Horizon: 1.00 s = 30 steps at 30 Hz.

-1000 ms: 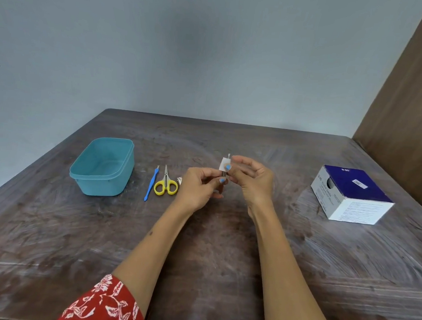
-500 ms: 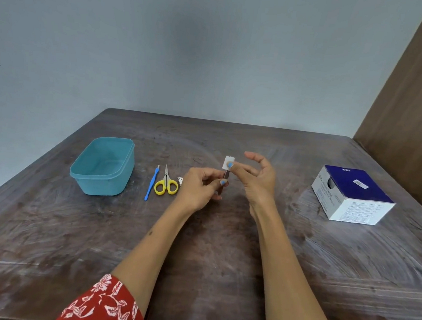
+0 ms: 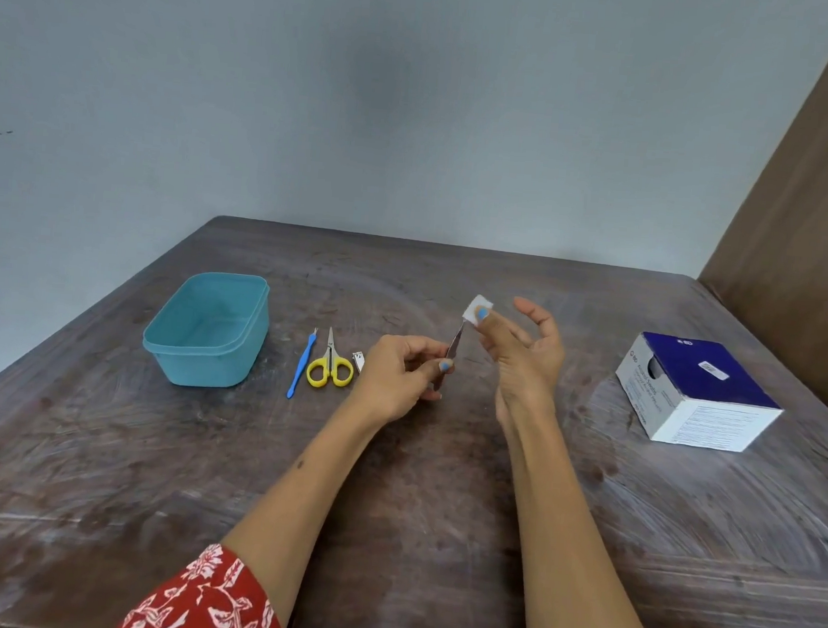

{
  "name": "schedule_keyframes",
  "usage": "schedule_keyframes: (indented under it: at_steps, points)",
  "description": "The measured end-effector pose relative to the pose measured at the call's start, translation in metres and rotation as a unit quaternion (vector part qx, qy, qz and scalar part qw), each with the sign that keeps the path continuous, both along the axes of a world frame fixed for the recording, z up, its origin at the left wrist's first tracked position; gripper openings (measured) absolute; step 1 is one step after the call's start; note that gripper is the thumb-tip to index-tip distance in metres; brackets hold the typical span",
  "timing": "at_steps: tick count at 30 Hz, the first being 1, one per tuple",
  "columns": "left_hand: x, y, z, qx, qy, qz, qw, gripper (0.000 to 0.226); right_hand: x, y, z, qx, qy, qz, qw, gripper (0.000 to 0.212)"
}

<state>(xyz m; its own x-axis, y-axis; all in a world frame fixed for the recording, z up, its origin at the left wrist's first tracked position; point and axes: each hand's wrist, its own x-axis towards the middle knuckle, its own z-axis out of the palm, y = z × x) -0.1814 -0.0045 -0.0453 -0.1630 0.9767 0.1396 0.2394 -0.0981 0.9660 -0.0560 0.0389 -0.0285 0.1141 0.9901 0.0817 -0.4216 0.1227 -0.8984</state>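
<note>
Above the middle of the wooden table (image 3: 438, 489), my left hand (image 3: 400, 374) pinches a thin metal tool (image 3: 454, 349) between thumb and fingers; its tip points up and to the right. My right hand (image 3: 523, 352) pinches a small white pad (image 3: 477, 310) between thumb and forefinger, right at the tool's tip; its other fingers are spread. Whether pad and tip touch I cannot tell.
A teal plastic tub (image 3: 207, 329) stands at the left. Beside it lie a blue stick tool (image 3: 301, 367), yellow-handled scissors (image 3: 329, 366) and a small nail clipper (image 3: 358, 360). A blue and white box (image 3: 698, 390) sits at the right. A brown panel rises at the far right.
My right hand has drawn the white pad up along the tool to its tip and spread its other fingers. My left hand has stayed in place with the tool.
</note>
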Motion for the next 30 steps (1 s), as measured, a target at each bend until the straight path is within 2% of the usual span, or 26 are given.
schedule_keyframes:
  at_steps: [3, 6, 8, 11, 15, 18, 20, 23, 30]
  points:
    - [-0.001, -0.001, 0.005, 0.012, -0.011, 0.043, 0.999, 0.017, 0.003, 0.002, -0.002, -0.013, 0.036, -0.046, 0.998, 0.039]
    - [-0.015, -0.006, 0.016, 0.039, -0.031, 0.127, 0.991, 0.018, -0.004, -0.001, -0.009, -0.005, -0.012, -0.036, 0.999, 0.037]
    - [-0.038, -0.011, 0.028, 0.06, -0.01, 0.178, 0.982, 0.011, -0.011, -0.002, -0.014, 0.008, -0.055, -0.024, 0.998, 0.036]
    - [-0.086, -0.024, 0.055, 0.073, 0.112, 0.264, 0.955, 0.011, -0.022, -0.004, -0.018, 0.031, -0.099, -0.002, 0.995, 0.033]
    - [-0.142, -0.037, 0.079, -0.001, 0.3, 0.38, 0.875, 0.012, -0.026, -0.005, -0.022, 0.052, -0.151, 0.019, 0.987, 0.031]
    - [-0.164, -0.039, 0.077, -0.089, 0.343, 0.374, 0.857, 0.012, -0.028, -0.006, -0.022, 0.062, -0.179, 0.022, 0.982, 0.031]
    - [-0.17, -0.038, 0.071, -0.132, 0.366, 0.354, 0.85, 0.004, -0.03, -0.007, -0.022, 0.067, -0.195, 0.02, 0.978, 0.032]
    - [-0.172, -0.034, 0.061, -0.182, 0.379, 0.328, 0.846, 0.017, -0.03, -0.008, -0.022, 0.071, -0.213, 0.018, 0.974, 0.032]
    - [-0.17, -0.031, 0.05, -0.201, 0.393, 0.328, 0.835, 0.011, -0.027, -0.01, -0.021, 0.063, -0.233, 0.013, 0.97, 0.031]
